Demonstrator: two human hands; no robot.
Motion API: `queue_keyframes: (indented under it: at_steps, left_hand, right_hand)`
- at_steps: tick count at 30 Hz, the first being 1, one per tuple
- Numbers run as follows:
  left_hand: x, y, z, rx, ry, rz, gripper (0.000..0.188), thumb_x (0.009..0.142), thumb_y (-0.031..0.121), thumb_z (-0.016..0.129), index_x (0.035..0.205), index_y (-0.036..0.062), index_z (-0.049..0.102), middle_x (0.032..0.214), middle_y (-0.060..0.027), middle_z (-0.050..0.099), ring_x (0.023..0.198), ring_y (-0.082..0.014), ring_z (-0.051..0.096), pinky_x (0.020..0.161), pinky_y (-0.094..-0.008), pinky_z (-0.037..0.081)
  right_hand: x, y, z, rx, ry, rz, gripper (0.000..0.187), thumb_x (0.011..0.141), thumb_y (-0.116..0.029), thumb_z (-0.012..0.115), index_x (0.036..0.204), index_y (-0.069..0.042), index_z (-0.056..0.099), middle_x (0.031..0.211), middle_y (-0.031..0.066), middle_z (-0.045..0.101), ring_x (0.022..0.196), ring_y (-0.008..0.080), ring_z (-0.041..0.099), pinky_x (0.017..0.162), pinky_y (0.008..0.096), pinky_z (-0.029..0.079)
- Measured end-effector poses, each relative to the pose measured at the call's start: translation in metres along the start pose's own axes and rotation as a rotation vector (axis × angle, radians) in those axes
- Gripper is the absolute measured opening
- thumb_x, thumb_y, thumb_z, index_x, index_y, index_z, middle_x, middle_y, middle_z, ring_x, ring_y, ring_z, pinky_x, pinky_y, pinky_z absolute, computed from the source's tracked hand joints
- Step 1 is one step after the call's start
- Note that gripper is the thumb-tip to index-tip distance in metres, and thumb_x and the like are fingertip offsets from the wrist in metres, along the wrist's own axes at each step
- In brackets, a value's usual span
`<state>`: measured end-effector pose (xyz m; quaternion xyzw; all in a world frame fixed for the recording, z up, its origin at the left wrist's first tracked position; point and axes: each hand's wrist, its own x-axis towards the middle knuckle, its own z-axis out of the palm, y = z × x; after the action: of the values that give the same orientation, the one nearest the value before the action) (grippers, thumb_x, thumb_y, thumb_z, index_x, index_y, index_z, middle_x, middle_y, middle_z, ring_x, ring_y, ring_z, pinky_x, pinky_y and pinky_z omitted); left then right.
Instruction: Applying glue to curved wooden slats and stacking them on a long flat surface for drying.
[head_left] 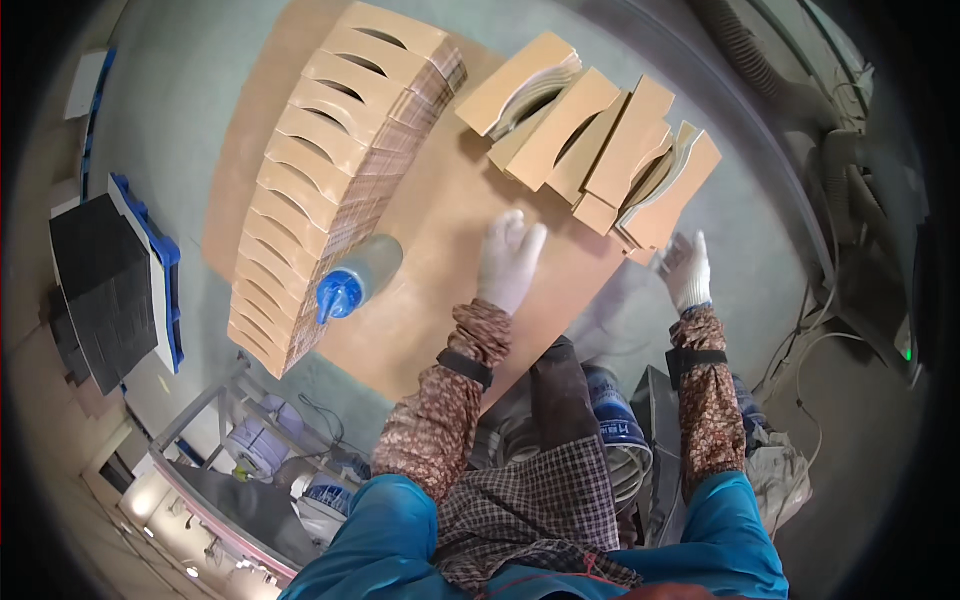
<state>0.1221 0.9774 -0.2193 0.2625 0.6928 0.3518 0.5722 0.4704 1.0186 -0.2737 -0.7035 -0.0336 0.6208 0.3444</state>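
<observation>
Overhead view of a brown cardboard-covered worktable (430,290). The left hand (508,262), in a white knit glove, lies flat on the bare board, fingers extended and close together, clamped on nothing. The right hand (688,272), likewise gloved, sits at the table's right edge, its fingers touching the lowest piece of a loose cluster of tan folded cardboard sleeves with curved cut-outs (600,145) (whether it grips that piece cannot be told). A long, neatly shingled row of similar tan sleeves (330,170) runs along the table's left side. A clear plastic bottle with a blue cap (355,280) lies beside that row, left of the left hand.
</observation>
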Motion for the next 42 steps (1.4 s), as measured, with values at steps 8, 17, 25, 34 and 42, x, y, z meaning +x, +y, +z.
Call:
queue_keyframes:
  at_steps: [8, 17, 25, 34, 42]
  left_hand:
    - [0.048, 0.063, 0.025, 0.446, 0.293, 0.306, 0.093, 0.083, 0.031, 0.088, 0.157, -0.0012, 0.041, 0.135, -0.0236, 0.054, 0.125, -0.0368, 0.058, 0.106, -0.0453, 0.050]
    - [0.070, 0.067, 0.010, 0.589, 0.364, 0.402, 0.090, 0.080, 0.035, 0.091, 0.150, -0.0033, 0.050, 0.129, -0.0208, 0.060, 0.108, -0.0289, 0.067, 0.094, -0.0404, 0.057]
    - [0.048, -0.047, 0.021, -0.123, 0.311, 0.067, 0.055, 0.100, 0.025, 0.076, 0.142, -0.0025, 0.053, 0.131, -0.0149, 0.062, 0.113, -0.0196, 0.064, 0.101, -0.0349, 0.053]
    - [0.169, -0.187, 0.060, 0.332, -0.192, 0.239, 0.046, 0.104, 0.014, 0.057, 0.148, 0.0019, 0.052, 0.132, -0.0191, 0.068, 0.121, -0.0296, 0.065, 0.102, -0.0389, 0.053]
    - [0.187, -0.168, 0.053, 0.500, -0.196, 0.435, 0.050, 0.098, 0.007, 0.056, 0.148, 0.0040, 0.053, 0.135, -0.0210, 0.065, 0.122, -0.0353, 0.063, 0.102, -0.0421, 0.053]
  right_hand:
    - [0.029, 0.002, 0.048, 0.168, -0.119, -0.106, 0.061, 0.111, -0.050, 0.052, 0.154, -0.006, 0.049, 0.144, 0.0079, 0.061, 0.131, 0.0220, 0.060, 0.106, 0.0391, 0.053]
    - [0.125, 0.060, -0.006, -0.201, -0.401, -0.233, 0.035, 0.112, -0.032, 0.053, 0.134, -0.005, 0.060, 0.124, 0.0107, 0.070, 0.115, 0.0257, 0.069, 0.098, 0.0388, 0.058]
    - [0.115, 0.061, 0.001, -0.043, -0.284, -0.087, 0.034, 0.112, -0.031, 0.053, 0.133, -0.005, 0.061, 0.123, 0.0106, 0.071, 0.112, 0.0257, 0.069, 0.096, 0.0390, 0.059]
    - [0.109, 0.060, -0.033, -0.098, -0.238, -0.010, 0.033, 0.112, -0.031, 0.053, 0.131, -0.005, 0.062, 0.121, 0.0105, 0.071, 0.109, 0.0256, 0.069, 0.094, 0.0393, 0.059]
    - [0.103, 0.061, -0.051, -0.127, -0.181, -0.002, 0.032, 0.112, -0.030, 0.053, 0.130, -0.005, 0.062, 0.119, 0.0104, 0.071, 0.107, 0.0256, 0.070, 0.093, 0.0395, 0.059]
